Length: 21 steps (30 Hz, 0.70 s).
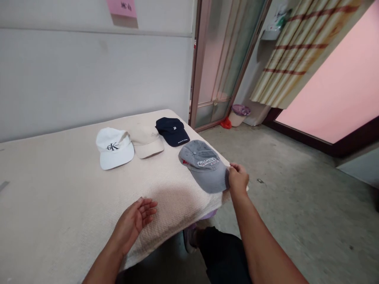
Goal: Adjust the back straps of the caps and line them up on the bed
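Note:
My right hand [238,178] is closed at the brim of a grey baseball cap [204,163] with lettering on its front, at the table's right edge. Its fingers appear to pinch the brim's outer side, partly hidden by the hand itself. My left hand [135,219] hovers over the near part of the cloth, palm turned inward, fingers loosely apart, holding nothing. Farther back lie a white cap [114,148] with dark letters, a beige cap [146,141] and a navy cap [172,131], side by side with brims toward me.
A cream textured cloth [68,189] covers the table and hangs over its front edge. Behind stands a white wall [89,75] with a pink note [122,8]. To the right are a glass door [219,59], a waste bin [238,114] and concrete floor [296,189].

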Tool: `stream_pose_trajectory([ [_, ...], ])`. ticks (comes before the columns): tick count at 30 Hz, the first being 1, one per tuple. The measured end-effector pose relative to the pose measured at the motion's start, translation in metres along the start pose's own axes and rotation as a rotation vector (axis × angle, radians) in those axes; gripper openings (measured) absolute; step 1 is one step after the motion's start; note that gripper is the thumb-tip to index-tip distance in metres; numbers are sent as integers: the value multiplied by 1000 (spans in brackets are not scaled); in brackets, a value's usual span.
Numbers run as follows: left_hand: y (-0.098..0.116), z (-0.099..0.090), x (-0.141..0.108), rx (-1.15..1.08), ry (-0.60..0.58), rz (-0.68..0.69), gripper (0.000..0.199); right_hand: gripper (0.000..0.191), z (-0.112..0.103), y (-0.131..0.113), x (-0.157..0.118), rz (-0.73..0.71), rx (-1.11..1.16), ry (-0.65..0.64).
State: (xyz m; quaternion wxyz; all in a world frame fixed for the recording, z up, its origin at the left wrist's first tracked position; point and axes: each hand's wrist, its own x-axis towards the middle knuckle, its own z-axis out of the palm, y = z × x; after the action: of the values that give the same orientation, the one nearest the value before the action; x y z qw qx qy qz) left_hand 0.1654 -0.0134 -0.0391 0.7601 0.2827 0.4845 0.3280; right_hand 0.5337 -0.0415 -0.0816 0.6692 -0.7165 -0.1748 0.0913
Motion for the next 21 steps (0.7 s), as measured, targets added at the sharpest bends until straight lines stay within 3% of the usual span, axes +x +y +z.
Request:
stream_pose_trajectory([
  [3,0,-2,-1,-26,0,6,17,26,2,-20,-16,-106,-81,62],
  [5,-1,-5,-2,-53,3,4,16,25,12,-34,-36,-250,-153,10],
  [9,1,-17,-5,-85,34,35,17,17,48,-59,-104,-364,-52,-323],
  [13,7,-39,-11,-189,130,122,14,16,82,-72,-191,-442,-46,-784],
  [16,18,-63,-18,-330,217,181,9,18,96,-72,-241,-553,-114,-1168],
  [18,27,-83,-26,-417,267,218,8,18,104,-70,-262,-599,-164,-1283],
  [21,43,-121,-42,-563,348,284,13,16,119,-67,-284,-604,-191,-1316],
])
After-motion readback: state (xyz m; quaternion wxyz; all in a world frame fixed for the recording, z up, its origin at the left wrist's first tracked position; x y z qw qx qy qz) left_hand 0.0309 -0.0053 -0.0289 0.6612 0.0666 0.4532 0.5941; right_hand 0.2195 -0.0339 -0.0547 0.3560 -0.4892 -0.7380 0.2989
